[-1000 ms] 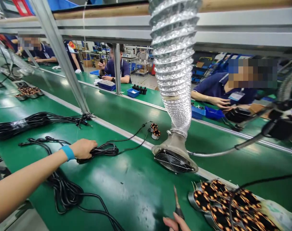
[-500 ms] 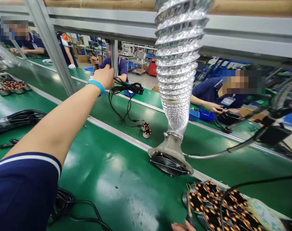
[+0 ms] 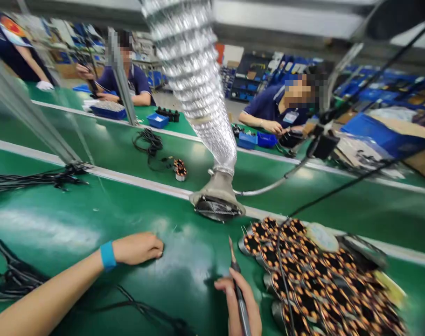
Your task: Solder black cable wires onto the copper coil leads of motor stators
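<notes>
Along the lower edge of the view, a person's two bare hands work above a green worktop (image 3: 184, 280). The right hand (image 3: 250, 305), right of centre, is closed around a soldering iron (image 3: 241, 308), gripping it like a pen. The dark handle runs between thumb and fingers, and the slim metal tip sticks out beyond the fingertips, pointing up and away from the person, toward a fume hood.

Just right of this hand, near the fingers but apart from them, lies a crowded cluster of copper-wound coils (image 3: 308, 275) in metal rings. A thin dark cord (image 3: 338, 189) crosses over the cluster.

The left hand (image 3: 138, 248), with a blue wristband (image 3: 108, 255), is low over the worktop, left of the iron's tip and well apart from it. Its fingers curl inward; whether they hold anything cannot be told.

Black cables (image 3: 12, 275) lie at the far left, and a blurred cable (image 3: 138, 305) lies nearer the person, below the left hand. Beyond a pale rail, well past both hands, a looped black cable (image 3: 149, 141) rests beside a small pair of coils (image 3: 180, 170). Near that pair, to its right, the fume hood (image 3: 217, 193) hangs from a silvery ribbed duct (image 3: 194, 84). Across the bench, co-workers in dark blue shirts sit behind blue trays (image 3: 158, 120).
</notes>
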A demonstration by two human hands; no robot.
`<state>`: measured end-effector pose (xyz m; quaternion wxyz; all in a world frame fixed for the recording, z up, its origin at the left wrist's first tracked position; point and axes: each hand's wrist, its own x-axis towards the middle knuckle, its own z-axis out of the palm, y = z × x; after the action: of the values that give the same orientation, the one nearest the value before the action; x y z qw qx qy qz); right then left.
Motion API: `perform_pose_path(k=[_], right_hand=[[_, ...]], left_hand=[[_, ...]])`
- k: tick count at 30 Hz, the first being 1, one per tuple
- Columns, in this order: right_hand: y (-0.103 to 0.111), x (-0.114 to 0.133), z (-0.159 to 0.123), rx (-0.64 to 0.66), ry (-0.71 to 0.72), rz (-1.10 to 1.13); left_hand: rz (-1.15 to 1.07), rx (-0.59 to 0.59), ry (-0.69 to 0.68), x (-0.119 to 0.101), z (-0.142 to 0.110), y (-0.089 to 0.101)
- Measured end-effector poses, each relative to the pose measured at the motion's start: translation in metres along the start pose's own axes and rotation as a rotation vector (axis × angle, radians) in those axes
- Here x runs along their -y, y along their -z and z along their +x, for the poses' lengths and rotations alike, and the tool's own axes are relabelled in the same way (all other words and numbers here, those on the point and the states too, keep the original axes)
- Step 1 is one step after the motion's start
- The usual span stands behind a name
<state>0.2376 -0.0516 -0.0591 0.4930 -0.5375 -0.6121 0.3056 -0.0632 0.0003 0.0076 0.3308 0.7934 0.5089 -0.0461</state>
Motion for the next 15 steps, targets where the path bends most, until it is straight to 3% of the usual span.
perform_pose_path(k=[1, 3, 7, 11, 15], right_hand=[[0.001, 0.003, -0.001, 0.090, 0.034, 0.005], [0.003, 0.007, -0.001, 0.148, 0.052, 0.039], [0.001, 0.007, -0.001, 0.173, 0.078, 0.011], [0.003, 0.008, -0.001, 0.182, 0.153, -0.002], [0.005, 0.009, -0.001, 0.246, 0.204, -0.022]], left_hand=[[0.001, 0.019, -0.029, -0.012, 0.005, -0.013], [-0.004, 0.048, -0.087, -0.034, 0.015, -0.030], [-0.015, 0.094, -0.206, -0.071, 0.036, -0.048], [0.014, 0.134, -0.281, -0.094, 0.044, -0.051], [0.039, 0.143, -0.248, -0.098, 0.038, -0.040]])
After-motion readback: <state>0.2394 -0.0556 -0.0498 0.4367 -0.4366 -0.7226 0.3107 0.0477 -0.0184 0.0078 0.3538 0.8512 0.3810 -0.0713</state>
